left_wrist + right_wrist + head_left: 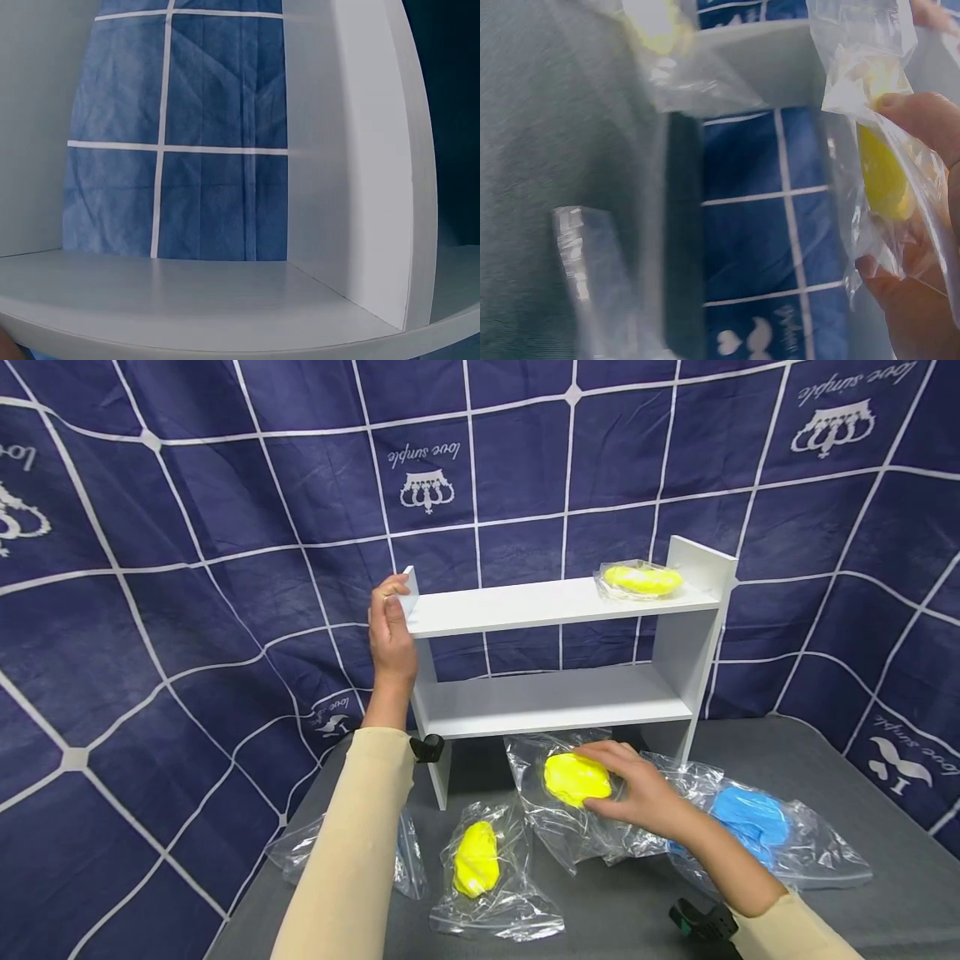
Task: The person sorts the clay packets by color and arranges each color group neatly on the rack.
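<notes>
Right hand (pixel 637 785): thumb and fingers set apart by the width of the yellow lump, pinching the held yellow bag (pixel 573 779) through its clear film; the right wrist view shows the thumb pressed on it.
Held yellow bag: centre of the frame, slightly low, in front of the space under the lower board (pixel 551 703); whether its loose film touches the table (pixel 600 910) cannot be told.
Left hand (pixel 392 635): fingers curled round the top of the left side panel (pixel 441 781) of the white shelf (pixel 678 652), left of the frame's centre.
Upper board (pixel 495 608): one yellow bag (pixel 641 580) lies at its right end, upper right of the frame.
Table bags: a second yellow bag (pixel 476 860) at lower centre; a blue bag (pixel 750 818) at lower right; a further clear bag (pixel 408 860) at lower left, partly hidden by the sleeve.
Step in hand: judged to be the pick-up of the held yellow bag while the shelf is steadied.
Next move: judged to call for a firm pinch on the lump, loose film kept off the board edges and neighbouring bags, and the left hand's brace maintained.
</notes>
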Demonstrator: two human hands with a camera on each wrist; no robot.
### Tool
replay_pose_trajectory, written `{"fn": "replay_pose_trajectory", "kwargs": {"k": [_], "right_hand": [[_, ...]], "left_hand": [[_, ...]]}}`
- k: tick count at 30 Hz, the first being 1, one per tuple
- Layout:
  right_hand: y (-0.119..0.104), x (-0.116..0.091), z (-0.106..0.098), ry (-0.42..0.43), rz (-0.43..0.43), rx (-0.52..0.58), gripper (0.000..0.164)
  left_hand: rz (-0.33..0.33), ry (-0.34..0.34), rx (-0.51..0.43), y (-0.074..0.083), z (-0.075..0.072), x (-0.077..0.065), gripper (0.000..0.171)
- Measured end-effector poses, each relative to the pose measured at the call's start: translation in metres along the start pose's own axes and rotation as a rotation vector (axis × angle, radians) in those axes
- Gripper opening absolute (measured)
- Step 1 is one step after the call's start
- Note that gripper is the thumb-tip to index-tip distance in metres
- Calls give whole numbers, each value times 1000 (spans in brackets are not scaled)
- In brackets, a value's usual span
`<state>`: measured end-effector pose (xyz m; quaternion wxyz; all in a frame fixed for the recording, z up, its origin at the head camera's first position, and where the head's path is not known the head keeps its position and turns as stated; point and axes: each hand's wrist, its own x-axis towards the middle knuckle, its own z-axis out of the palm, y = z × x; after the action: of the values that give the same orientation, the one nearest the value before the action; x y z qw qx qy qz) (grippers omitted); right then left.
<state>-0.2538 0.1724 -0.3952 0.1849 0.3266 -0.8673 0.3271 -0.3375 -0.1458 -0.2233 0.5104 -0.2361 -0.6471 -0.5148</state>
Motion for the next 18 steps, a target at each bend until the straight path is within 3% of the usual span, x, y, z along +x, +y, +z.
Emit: {"fn": "replay_pose_trajectory", "kwargs": {"k": [18], "right_hand": [[-61, 8, -52, 92, -156, 25, 75]], "left_hand": [[-12, -9, 8, -4, 0, 1, 24]]}}
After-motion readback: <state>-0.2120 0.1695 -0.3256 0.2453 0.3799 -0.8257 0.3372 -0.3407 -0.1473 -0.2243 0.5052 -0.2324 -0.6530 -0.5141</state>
